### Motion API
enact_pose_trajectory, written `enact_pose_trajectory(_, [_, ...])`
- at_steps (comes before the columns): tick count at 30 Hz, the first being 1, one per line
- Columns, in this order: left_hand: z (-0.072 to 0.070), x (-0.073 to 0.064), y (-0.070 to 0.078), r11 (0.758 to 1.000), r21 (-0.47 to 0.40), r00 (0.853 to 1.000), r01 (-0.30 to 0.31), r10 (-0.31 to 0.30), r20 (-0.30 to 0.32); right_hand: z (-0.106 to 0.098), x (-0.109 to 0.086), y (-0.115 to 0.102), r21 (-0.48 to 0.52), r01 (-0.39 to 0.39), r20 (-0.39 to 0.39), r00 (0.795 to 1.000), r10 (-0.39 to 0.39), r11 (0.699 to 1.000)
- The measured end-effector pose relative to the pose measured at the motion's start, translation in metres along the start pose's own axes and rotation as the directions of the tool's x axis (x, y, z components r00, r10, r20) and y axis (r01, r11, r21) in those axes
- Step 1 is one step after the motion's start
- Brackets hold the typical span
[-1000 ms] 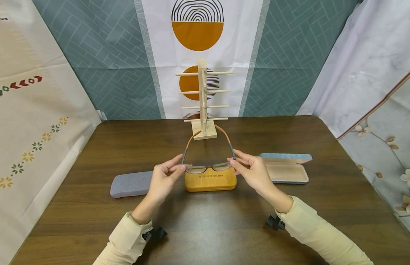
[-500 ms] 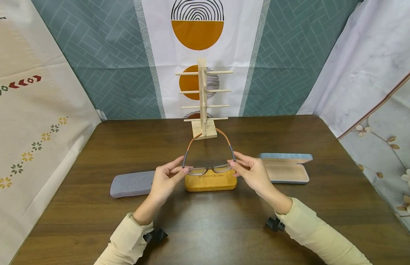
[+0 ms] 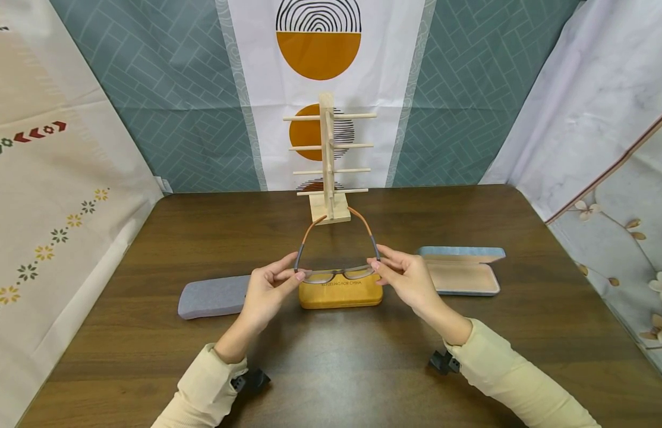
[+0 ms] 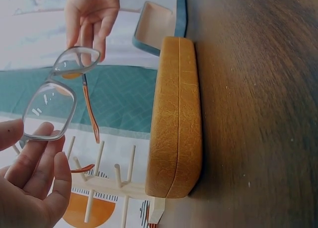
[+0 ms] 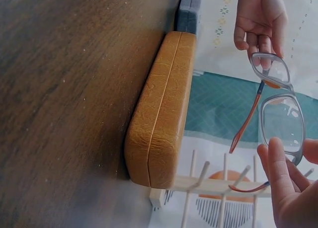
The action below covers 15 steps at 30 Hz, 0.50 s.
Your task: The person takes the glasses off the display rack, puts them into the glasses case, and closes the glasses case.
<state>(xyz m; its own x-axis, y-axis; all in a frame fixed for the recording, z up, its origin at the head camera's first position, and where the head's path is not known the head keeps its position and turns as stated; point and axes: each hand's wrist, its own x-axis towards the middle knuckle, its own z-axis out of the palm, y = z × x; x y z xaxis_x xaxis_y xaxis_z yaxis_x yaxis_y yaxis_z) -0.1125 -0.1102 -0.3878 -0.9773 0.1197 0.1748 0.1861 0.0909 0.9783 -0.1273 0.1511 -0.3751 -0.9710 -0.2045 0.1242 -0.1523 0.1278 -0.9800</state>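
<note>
A pair of eyeglasses (image 3: 337, 273) with a grey frame and orange-tipped temples is held up in the air, temples unfolded and pointing away from me. My left hand (image 3: 268, 291) pinches its left end near the hinge, and my right hand (image 3: 408, 276) pinches the right end. Behind and below the lenses lies a closed yellow glasses case (image 3: 340, 295) with printed lettering on it. Both wrist views show the eyeglasses (image 4: 49, 109) apart from the yellow case (image 5: 161, 114).
A closed grey glasses case (image 3: 212, 297) lies at the left, partly behind my left hand. On the right, a blue case (image 3: 462, 278) stands with its lid up. A wooden display rack (image 3: 328, 154) with several pegs stands at the back of the brown table (image 3: 336, 368).
The eyeglasses have come slightly lower and tilted a little since one second ago, with both hands keeping their pinch. Over the last half second almost nothing moves.
</note>
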Motion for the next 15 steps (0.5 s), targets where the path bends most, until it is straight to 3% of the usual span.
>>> enact_pose_trajectory(15, [-0.0011, 0.0025, -0.0010, 0.999, 0.030, 1.000, -0.013, 0.013, 0.007, -0.0008, 0.0008, 0.0017, 0.000, -0.001, 0.002, 1.000, 0.001, 1.000])
